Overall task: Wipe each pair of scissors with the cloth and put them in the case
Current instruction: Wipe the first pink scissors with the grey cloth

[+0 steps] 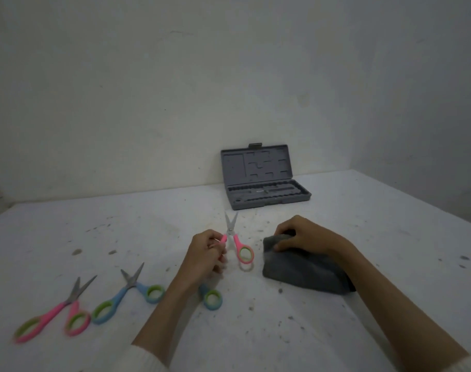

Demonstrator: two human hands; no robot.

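- Head view: the left hand point(206, 252) pinches one handle of a small pink scissors point(235, 241), fingers curled round it, blades parted and pointing away toward the case; held up this way, the blades look offered for wiping.
- The right hand point(300, 234) grips the near-left corner of the grey cloth point(307, 272), fingers curled into the fabric while the rest of it lies bunched on the table point(363, 210); my guess is it is being gathered to meet the blades.
- The grey case point(265, 181) stands open at the far edge, lid propped against the wall, tray facing the person, apparently ready to take scissors; none can be seen inside.
- To the left lie a larger pink scissors point(54, 312) and a blue scissors point(127, 294), blades parted, well apart from the case, probably waiting their turn.
- Another blue handle ring point(212, 299) shows beside the left wrist; the rest is hidden.
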